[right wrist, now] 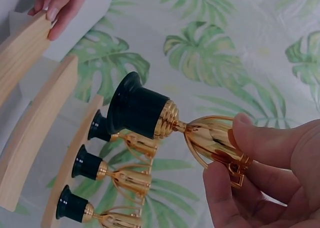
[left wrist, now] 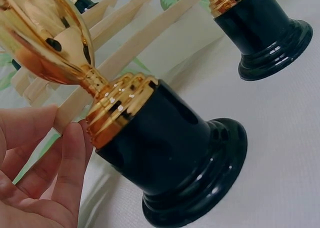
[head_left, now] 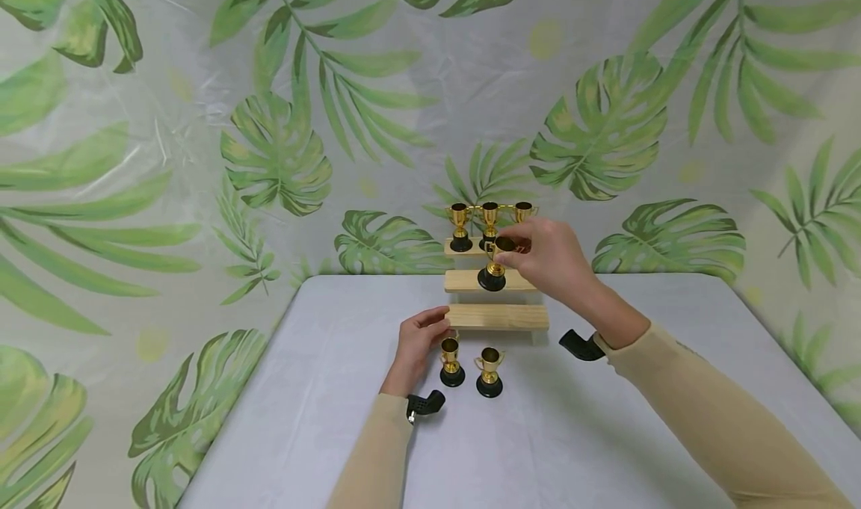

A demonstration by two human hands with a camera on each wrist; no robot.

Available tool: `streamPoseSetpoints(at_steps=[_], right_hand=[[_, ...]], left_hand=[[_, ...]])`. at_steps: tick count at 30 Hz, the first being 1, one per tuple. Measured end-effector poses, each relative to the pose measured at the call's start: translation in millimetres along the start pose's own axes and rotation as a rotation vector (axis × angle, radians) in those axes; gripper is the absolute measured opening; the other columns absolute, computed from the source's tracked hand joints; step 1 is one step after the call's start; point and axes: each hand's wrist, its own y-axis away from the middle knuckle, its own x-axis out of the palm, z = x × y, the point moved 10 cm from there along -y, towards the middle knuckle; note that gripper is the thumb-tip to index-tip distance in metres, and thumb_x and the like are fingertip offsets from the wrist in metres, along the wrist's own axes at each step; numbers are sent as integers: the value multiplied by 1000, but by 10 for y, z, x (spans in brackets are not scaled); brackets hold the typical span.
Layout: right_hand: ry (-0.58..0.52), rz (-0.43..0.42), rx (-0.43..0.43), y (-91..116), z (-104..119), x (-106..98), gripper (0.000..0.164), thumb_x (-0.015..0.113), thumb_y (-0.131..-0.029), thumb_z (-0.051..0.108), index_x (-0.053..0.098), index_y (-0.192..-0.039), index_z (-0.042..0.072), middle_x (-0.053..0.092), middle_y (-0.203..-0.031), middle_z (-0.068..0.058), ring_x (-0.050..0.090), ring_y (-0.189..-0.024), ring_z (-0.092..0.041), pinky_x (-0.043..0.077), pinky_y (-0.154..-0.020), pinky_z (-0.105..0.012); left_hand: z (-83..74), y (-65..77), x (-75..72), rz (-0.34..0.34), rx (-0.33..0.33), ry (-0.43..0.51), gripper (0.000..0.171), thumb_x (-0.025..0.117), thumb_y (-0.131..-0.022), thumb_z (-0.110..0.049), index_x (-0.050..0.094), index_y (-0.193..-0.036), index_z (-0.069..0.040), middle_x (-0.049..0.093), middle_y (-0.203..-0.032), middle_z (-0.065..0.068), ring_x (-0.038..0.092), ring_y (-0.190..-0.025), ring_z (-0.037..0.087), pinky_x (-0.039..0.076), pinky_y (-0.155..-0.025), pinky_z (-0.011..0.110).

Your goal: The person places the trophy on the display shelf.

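Note:
My right hand [head_left: 548, 258] pinches a small gold trophy cup [right wrist: 212, 138] by its bowl and handles. Its black base [head_left: 492, 279] hangs in front of the middle step of a tiered wooden display stand [head_left: 498, 317]; whether it touches the step I cannot tell. Between thumb and fingers, my left hand [head_left: 418, 342] holds the left end of the stand's lowest board [left wrist: 75, 108]. Three more trophies stand in a row on the top step, among them the left one [head_left: 460, 225]. Beside my left hand, a trophy [head_left: 451, 363] stands upright on the table, and another trophy [head_left: 489, 374] is to its right.
A white cloth covers the table [head_left: 605, 434]. Behind the stand hangs a leaf-patterned curtain [head_left: 403, 120]. Black wrist cameras stick out from the left wrist [head_left: 426, 403] and the right wrist [head_left: 581, 346].

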Motion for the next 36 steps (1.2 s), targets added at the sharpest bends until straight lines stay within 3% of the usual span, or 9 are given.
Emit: streamPoseSetpoints(at_steps=[19,26,36], right_hand=[[-19,-4,-20,-270,-11,164,32,83,-86,19,76,-114,6,69,-97,-8,62,-82,-22,53,-67,-39],[11,-7,-32,-376,24,272,29,84,-84,20,78,-110,9,69,-93,-5,61,-78,-19,51,-66,-38],[18,-1,9,-464,-83,428,30,83,-85,20,77,-113,8,68,-95,-7,60,-79,-21,51,-67,-38]], left_hand=[[2,6,25,10,-2,-9,34,76,-89,-3,72,-122,-2,67,-120,16,71,-91,18,59,-86,33],[26,-26,-8,-19,-7,-20,29,78,-88,-5,76,-117,-7,68,-118,12,71,-95,20,59,-84,30],[14,-12,-7,-17,-8,-24,32,78,-89,-6,74,-120,-6,68,-119,13,70,-95,20,59,-84,29]])
